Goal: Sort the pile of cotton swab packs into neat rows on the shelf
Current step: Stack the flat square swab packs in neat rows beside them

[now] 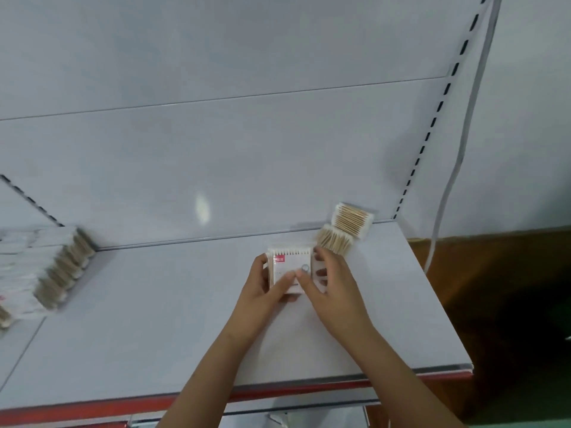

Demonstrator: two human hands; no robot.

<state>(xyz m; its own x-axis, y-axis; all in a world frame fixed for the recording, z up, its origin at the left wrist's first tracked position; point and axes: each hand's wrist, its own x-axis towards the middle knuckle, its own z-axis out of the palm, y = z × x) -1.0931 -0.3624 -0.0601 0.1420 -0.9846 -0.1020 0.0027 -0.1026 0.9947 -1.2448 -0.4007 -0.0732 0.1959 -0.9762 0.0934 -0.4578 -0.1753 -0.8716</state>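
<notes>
A small stack of cotton swab packs (pixel 290 264), white with a red label on top, sits in the middle of the grey shelf (pixel 154 319). My left hand (pixel 262 291) grips its left side with the thumb on top. My right hand (pixel 330 285) holds its right side, thumb also on top. Two more packs lie behind and to the right: one (pixel 335 239) just past my right fingers, another (pixel 353 222) leaning by the back wall. A large blurred pile of packs (pixel 40 273) fills the shelf's left end.
The shelf has a red front edge strip (pixel 92 410) and ends at the right near a slotted upright (pixel 432 128). A white cable (pixel 457 143) hangs down the wall beyond it. Brown floor (pixel 494 288) lies to the right.
</notes>
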